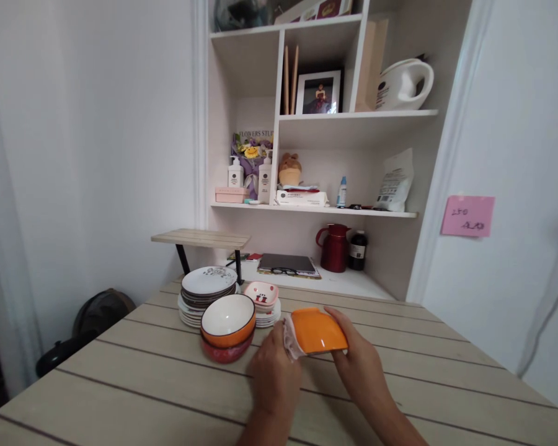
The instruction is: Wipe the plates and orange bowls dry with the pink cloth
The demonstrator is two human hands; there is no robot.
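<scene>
An orange bowl (pixel 320 328) is tipped on its side above the table, its glossy outside facing up. My right hand (pixel 360 365) grips its right edge, with the thumb on top and fingers beneath. Closed around a pale cloth (pixel 292 337), my left hand (pixel 276 368) presses it against the bowl's left edge. Just left of my hands stand two nested bowls, an orange one with a white inside (pixel 229 316) and a red one (pixel 227 353) under it. Behind them are a stack of plates (pixel 209 280) and small pink-rimmed dishes (pixel 261 293) on white plates.
The slatted wooden table (pixel 167 378) meets a white shelf unit (pixel 348 133). A small raised stand (pixel 199 237) sits at the back left. A laptop (pixel 286 264), a red jug (pixel 335 249) and a dark bottle (pixel 358 251) stand behind the table. A pink note (pixel 468 215) hangs on the right wall.
</scene>
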